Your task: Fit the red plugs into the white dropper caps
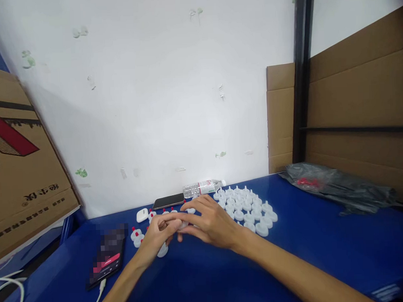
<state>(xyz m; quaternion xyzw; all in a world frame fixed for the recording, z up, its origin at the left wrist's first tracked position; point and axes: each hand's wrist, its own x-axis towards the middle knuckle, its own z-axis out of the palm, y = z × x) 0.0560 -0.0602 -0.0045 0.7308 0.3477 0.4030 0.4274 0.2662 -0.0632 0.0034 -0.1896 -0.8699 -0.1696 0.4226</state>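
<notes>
My left hand and my right hand meet over the middle of the blue table, fingers closed around a small whitish nozzle cap. Fingers hide most of that cap. To the right of my right hand stand several white nozzle caps with bare pointed spouts. Left of and behind my left hand are several more with red tips, one of them a red-tipped cap. Just below my left hand, another white cap is partly covered.
A clear water bottle, a dark phone and a white earbud case lie at the back. At left, another phone is plugged into a white cable. A grey plastic bag holding something red lies at right.
</notes>
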